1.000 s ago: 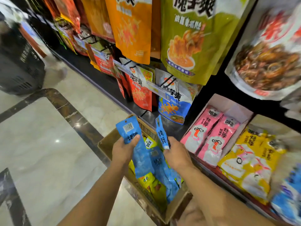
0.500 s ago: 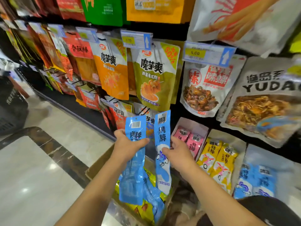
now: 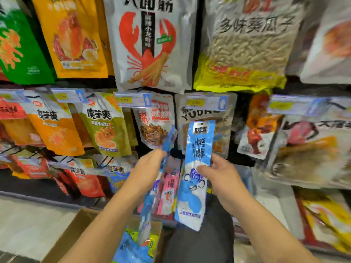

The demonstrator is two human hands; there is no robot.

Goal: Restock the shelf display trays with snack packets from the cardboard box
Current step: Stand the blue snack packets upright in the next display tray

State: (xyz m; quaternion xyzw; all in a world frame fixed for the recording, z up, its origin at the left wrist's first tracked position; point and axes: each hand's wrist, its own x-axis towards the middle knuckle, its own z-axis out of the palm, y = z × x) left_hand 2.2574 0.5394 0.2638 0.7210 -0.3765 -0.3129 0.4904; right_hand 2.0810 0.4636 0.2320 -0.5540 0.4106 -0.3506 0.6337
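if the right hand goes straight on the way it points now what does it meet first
Likely the hanging YUDAO bag. The right hand holds a blue packet upright and points up and forward; that bag hangs just behind the packet's top. Depth is unclear.

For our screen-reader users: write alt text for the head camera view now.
A person's left-hand grip holds a long blue plastic snack packet edge-on, and the right-hand grip holds a second blue packet face-on, before hanging snack bags. Below sits an open brown cardboard box of more packets.
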